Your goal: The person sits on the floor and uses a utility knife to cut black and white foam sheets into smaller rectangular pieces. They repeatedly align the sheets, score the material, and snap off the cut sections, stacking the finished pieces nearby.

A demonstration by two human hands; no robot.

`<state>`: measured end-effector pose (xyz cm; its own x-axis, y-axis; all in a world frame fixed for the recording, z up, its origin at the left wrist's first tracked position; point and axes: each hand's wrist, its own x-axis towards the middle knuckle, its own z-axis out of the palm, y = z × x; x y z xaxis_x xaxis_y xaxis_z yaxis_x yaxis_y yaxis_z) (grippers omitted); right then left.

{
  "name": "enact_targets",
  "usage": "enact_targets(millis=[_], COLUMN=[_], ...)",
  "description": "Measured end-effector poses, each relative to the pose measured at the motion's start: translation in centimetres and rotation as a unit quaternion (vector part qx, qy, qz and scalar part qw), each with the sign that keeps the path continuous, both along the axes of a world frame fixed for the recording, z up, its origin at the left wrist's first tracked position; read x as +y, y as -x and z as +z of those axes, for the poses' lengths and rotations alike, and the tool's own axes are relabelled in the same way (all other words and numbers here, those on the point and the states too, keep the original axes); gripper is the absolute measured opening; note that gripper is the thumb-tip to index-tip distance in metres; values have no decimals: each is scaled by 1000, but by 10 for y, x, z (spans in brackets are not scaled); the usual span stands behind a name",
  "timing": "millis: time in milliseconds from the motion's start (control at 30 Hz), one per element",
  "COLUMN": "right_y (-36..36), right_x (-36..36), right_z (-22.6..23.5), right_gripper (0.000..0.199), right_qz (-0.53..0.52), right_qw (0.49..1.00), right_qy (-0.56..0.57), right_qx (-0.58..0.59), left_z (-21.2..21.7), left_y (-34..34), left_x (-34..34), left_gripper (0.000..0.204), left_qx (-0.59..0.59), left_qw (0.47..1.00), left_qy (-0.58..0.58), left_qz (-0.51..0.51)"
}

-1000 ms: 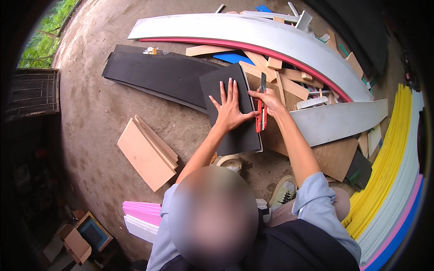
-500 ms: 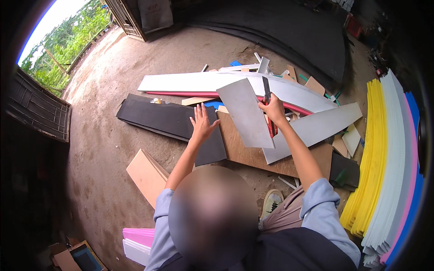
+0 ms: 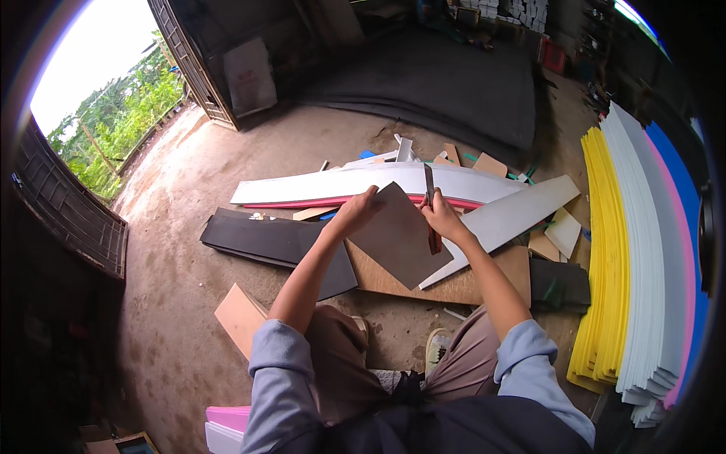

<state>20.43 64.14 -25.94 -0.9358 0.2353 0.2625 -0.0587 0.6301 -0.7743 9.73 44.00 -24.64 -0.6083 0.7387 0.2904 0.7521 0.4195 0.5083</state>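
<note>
My left hand (image 3: 355,213) grips the left corner of a grey-brown cut sheet piece (image 3: 398,236) and holds it lifted and tilted above the floor. My right hand (image 3: 442,219) touches that piece's right edge and holds a knife with a red handle (image 3: 431,216), its dark blade pointing up and away. Under the piece lies a brown board (image 3: 454,280). A long black foam sheet (image 3: 265,238) lies on the floor to the left of my left hand.
Long white and pink curved strips (image 3: 325,185) and a grey-white strip (image 3: 514,216) lie beyond my hands, among small offcuts (image 3: 560,231). Stacked yellow, white, pink and blue sheets (image 3: 643,250) rise on the right. A tan board (image 3: 242,318) lies at left. A dark mat (image 3: 439,83) covers the far floor.
The piece lay flat under my left palm a second ago; now both hands hold it raised. My head has tilted up, bringing the doorway and far floor into view.
</note>
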Motion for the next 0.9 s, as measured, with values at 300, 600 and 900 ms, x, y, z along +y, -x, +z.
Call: enact_targets(millis=[300,600,900], right_y=[-6,-16,-19], right_x=[-24,-42,-55], right_z=[-14,-12,-15], right_gripper=[32,25,27], right_qz=[50,-5,-9], right_qw=[985,965,955], right_qy=[-144,-246,-282], right_qx=[-86,-89,-95], left_z=[-35,-36,-45], left_y=[-14,-25,-21], left_x=[-7,24,26], left_gripper=[37,32,23], left_qx=[147,188,128], left_qw=[984,979,989], left_qy=[99,70,58], left_qz=[26,24,43])
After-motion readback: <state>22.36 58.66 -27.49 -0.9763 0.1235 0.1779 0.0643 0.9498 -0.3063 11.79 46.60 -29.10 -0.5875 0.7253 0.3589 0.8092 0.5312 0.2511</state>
